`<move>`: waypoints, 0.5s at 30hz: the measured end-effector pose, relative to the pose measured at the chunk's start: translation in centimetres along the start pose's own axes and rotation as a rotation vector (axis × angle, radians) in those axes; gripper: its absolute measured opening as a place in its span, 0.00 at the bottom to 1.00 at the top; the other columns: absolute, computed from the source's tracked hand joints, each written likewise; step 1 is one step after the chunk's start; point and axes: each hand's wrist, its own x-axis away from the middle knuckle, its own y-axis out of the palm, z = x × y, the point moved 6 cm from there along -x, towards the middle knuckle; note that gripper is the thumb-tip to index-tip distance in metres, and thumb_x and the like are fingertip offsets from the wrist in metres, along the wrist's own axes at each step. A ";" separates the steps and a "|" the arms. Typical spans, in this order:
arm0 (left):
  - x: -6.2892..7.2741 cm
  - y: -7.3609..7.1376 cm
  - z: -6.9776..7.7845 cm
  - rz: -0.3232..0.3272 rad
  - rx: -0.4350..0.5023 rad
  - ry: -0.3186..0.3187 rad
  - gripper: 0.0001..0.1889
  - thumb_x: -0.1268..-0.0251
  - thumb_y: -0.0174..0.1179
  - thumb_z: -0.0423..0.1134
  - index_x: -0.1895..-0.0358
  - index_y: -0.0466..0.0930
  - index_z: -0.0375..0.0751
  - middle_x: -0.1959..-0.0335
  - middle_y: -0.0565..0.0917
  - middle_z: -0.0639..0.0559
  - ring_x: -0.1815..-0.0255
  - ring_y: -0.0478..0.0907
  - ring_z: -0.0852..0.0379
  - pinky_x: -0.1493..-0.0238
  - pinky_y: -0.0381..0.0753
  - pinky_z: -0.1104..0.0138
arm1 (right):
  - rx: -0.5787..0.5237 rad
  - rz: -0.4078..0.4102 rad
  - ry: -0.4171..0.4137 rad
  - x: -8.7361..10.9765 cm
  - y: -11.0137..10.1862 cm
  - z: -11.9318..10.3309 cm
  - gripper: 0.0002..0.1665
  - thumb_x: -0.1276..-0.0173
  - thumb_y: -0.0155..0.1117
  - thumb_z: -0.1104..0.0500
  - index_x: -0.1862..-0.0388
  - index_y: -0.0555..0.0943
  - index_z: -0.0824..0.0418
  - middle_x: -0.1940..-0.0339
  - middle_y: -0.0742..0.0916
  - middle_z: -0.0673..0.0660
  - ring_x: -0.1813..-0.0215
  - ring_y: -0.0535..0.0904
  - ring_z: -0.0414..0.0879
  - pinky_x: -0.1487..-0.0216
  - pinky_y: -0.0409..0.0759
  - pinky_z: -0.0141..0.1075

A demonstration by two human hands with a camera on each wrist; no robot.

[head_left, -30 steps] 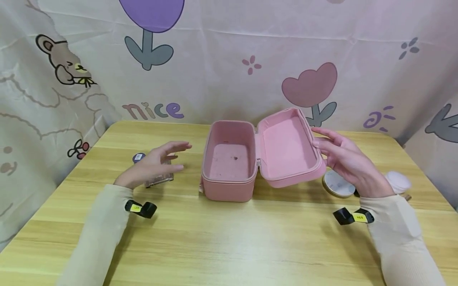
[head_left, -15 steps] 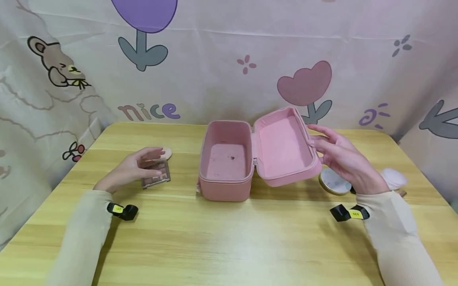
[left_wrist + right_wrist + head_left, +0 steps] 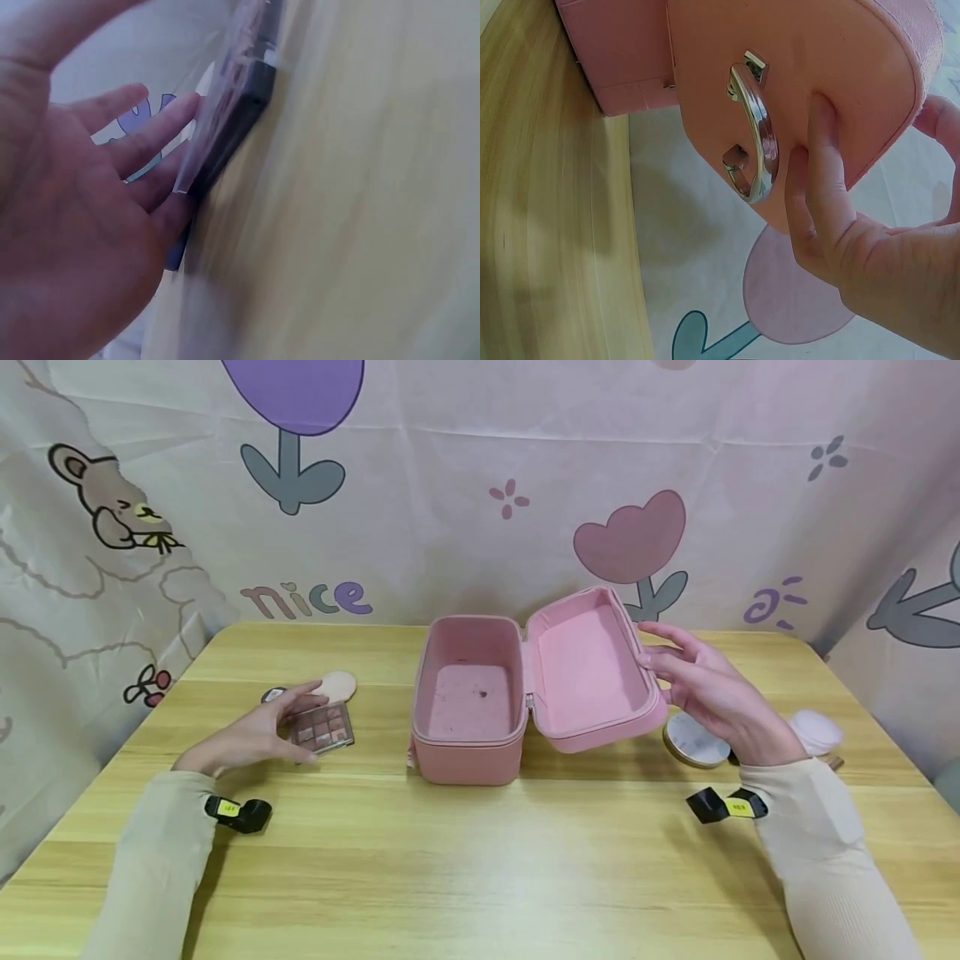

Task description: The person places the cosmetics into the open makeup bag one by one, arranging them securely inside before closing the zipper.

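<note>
A pink cosmetic case [image 3: 471,760] stands in the middle of the table, its lid swung out to the right. My right hand [image 3: 705,685] grips the lid [image 3: 592,668] by its far rim. In the right wrist view, fingertips press the lid's outer face beside a shiny metal handle [image 3: 759,135]. At the left, my left hand [image 3: 251,731] is spread around an eyeshadow palette [image 3: 324,728] lying on the table. The left wrist view has the fingers at the palette's edge [image 3: 240,112], with the thumb apart from it. The case interior holds only a small dark mark.
Behind the palette lie a round beige puff [image 3: 337,687] and a small round dark-rimmed item [image 3: 273,694], partly covered by the left hand. Near the right wrist are a round gold-rimmed compact [image 3: 696,741] and a white puff [image 3: 816,732]. A patterned cloth [image 3: 420,510] hangs behind the table.
My left hand has moved left and down from beside the case to the palette, uncovering the palette and the beige puff. The right hand keeps holding the lid; the head view has shifted slightly.
</note>
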 end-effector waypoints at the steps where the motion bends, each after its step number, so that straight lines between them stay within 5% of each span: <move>1: 0.0 0.0 0.0 -0.005 -0.002 -0.005 0.57 0.54 0.73 0.32 0.24 0.40 0.34 0.30 0.57 0.30 0.31 0.55 0.33 0.42 0.63 0.74 | 0.001 0.000 0.001 0.0 0.0 0.0 0.35 0.29 0.55 0.67 0.28 0.53 0.64 0.49 0.82 0.57 0.54 0.83 0.48 0.59 0.83 0.38; 3: 0.0 0.1 -0.1 -0.008 -0.007 -0.021 0.58 0.55 0.74 0.31 0.24 0.40 0.34 0.30 0.57 0.28 0.32 0.55 0.33 0.38 0.63 0.69 | 0.002 0.001 0.002 0.0 0.0 0.0 0.34 0.29 0.55 0.67 0.28 0.53 0.64 0.49 0.82 0.57 0.54 0.83 0.48 0.59 0.83 0.38; 8: -0.3 0.2 0.0 -0.006 -0.061 -0.045 0.57 0.56 0.73 0.30 0.24 0.43 0.32 0.31 0.57 0.26 0.33 0.55 0.30 0.36 0.53 0.37 | 0.001 0.007 0.008 0.1 -0.1 0.0 0.37 0.29 0.55 0.66 0.27 0.50 0.65 0.50 0.82 0.56 0.54 0.83 0.48 0.58 0.83 0.38; 15: -0.1 0.0 -0.3 -0.009 -0.097 -0.038 0.54 0.56 0.74 0.32 0.25 0.47 0.32 0.32 0.59 0.28 0.34 0.57 0.32 0.38 0.57 0.39 | -0.015 0.019 0.017 0.1 -0.1 0.1 0.39 0.30 0.55 0.67 0.26 0.47 0.66 0.50 0.82 0.56 0.54 0.82 0.47 0.59 0.83 0.37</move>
